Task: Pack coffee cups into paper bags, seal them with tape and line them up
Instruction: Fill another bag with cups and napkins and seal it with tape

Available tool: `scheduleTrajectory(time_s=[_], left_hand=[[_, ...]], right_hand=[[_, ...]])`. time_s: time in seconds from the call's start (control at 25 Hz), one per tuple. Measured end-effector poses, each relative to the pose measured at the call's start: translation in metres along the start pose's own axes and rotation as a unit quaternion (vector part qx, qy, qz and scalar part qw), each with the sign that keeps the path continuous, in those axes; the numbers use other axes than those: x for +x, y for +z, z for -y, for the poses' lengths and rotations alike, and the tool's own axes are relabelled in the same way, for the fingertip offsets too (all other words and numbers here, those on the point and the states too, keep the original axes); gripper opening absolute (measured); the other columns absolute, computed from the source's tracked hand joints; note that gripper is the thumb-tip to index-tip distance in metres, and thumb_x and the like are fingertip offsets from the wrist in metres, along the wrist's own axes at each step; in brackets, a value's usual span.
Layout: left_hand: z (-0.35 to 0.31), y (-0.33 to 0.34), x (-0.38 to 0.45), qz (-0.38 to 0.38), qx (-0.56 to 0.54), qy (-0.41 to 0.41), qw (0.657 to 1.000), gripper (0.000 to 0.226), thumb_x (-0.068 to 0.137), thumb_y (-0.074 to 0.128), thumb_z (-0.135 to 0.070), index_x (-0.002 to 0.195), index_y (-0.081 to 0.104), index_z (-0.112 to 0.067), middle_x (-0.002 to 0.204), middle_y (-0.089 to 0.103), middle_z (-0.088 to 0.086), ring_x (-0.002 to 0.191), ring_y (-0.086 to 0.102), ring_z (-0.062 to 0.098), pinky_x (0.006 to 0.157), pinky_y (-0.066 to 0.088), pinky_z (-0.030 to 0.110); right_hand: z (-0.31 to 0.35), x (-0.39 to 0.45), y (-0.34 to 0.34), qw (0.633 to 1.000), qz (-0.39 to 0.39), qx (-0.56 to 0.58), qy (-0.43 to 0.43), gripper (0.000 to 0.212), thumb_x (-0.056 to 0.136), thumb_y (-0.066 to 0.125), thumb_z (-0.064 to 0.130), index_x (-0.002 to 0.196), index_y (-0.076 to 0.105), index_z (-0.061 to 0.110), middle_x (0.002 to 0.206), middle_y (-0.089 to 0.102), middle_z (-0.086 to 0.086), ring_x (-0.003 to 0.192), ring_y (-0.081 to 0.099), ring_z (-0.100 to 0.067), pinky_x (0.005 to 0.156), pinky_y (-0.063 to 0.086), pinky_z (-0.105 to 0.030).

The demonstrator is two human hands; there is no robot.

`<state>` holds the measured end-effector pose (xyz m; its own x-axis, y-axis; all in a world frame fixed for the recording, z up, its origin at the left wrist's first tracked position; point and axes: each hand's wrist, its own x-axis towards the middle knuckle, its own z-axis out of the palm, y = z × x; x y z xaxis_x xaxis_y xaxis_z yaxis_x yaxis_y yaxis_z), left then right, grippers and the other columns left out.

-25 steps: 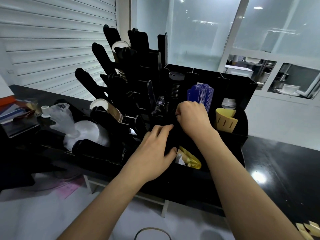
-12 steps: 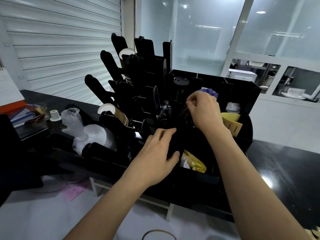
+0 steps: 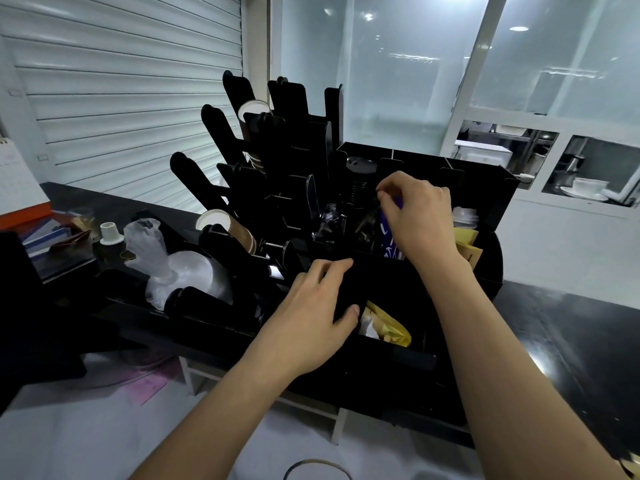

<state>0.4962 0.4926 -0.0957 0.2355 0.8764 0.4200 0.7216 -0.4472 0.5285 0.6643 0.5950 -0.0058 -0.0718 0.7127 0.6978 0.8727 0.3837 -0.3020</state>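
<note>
Head cam's all I've got, so going off that. Right hand (image 3: 417,216) is up over the middle of the black organizer (image 3: 485,188), wrist bent down, fingertips bunched and pinching something dark and thin at the top of a compartment; honestly can't tell what it is, it blends into the black. Just below that palm there's a blue packet with white print (image 3: 388,242) standing in the same slot area, touching or nearly touching the hand.

Left hand (image 3: 311,317) sits lower and nearer to me, fingers curled over a black divider wall with the thumb hooked on the right side of it, so it's gripping the organizer itself. Right beside that thumb, a yellow wrapper (image 3: 389,327) lies in the front compartment.

Paper coffee cups: one stack (image 3: 227,226) lies tilted in the rack left of the left hand, another (image 3: 251,114) higher up at the back. Yellow sachets (image 3: 467,244) sit right of the right wrist, and a clear plastic bag (image 3: 162,261) is far left.
</note>
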Motion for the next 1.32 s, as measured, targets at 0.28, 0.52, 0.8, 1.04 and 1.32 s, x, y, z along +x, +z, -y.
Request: scheduleTrajectory(time_s=[0.28, 0.52, 0.8, 1.04, 1.32], left_hand=[[-0.011, -0.005, -0.002, -0.011, 0.007, 0.006, 1.000, 0.060, 0.100, 0.053, -0.042, 0.153, 0.024, -0.038, 0.147, 0.027, -0.022, 0.132, 0.031, 0.004, 0.079, 0.028, 0.006], [-0.028, -0.012, -0.013, -0.055, 0.002, 0.010, 0.998, 0.063, 0.100, 0.054, -0.035, 0.155, 0.023, -0.033, 0.149, 0.034, -0.015, 0.136, 0.026, 0.006, 0.103, 0.030, 0.018], [-0.044, -0.012, -0.034, -0.101, 0.025, 0.018, 0.994, 0.063, 0.104, 0.045, -0.034, 0.160, 0.017, -0.029, 0.159, 0.029, -0.010, 0.143, 0.021, 0.012, 0.118, 0.023, 0.029], [-0.046, -0.017, -0.055, -0.067, 0.096, 0.016, 0.993, 0.049, 0.104, 0.037, -0.038, 0.153, 0.038, -0.032, 0.122, 0.059, -0.013, 0.117, 0.041, 0.010, 0.103, 0.032, 0.026], [-0.046, -0.015, -0.093, -0.026, 0.059, -0.003, 0.998, 0.021, 0.105, 0.040, -0.034, 0.108, 0.061, -0.031, 0.093, 0.056, -0.019, 0.093, 0.044, 0.007, 0.089, 0.042, 0.032]], right_hand=[[0.008, -0.007, -0.022, 0.982, -0.064, 0.162, 0.076, 0.013, 0.099, 0.063, 0.019, 0.105, 0.074, 0.021, 0.087, 0.070, 0.012, 0.082, 0.065, 0.002, 0.074, 0.045, -0.006], [0.015, -0.042, -0.057, 0.966, -0.115, 0.218, 0.079, 0.012, 0.097, 0.067, 0.018, 0.103, 0.074, 0.026, 0.088, 0.070, 0.021, 0.086, 0.067, 0.006, 0.078, 0.048, -0.005], [0.012, -0.111, -0.085, 0.944, -0.061, 0.306, 0.109, 0.013, 0.095, 0.071, 0.015, 0.100, 0.075, 0.026, 0.087, 0.076, 0.008, 0.087, 0.074, -0.009, 0.084, 0.059, -0.026], [0.008, -0.160, -0.084, 0.907, -0.007, 0.393, 0.152, 0.013, 0.095, 0.071, 0.011, 0.101, 0.076, 0.021, 0.088, 0.077, 0.003, 0.085, 0.076, -0.011, 0.081, 0.060, -0.022], [0.022, -0.206, -0.075, 0.807, -0.002, 0.542, 0.235, 0.025, 0.091, 0.076, 0.015, 0.115, 0.075, 0.023, 0.100, 0.079, -0.007, 0.097, 0.076, -0.018, 0.085, 0.059, -0.024]])
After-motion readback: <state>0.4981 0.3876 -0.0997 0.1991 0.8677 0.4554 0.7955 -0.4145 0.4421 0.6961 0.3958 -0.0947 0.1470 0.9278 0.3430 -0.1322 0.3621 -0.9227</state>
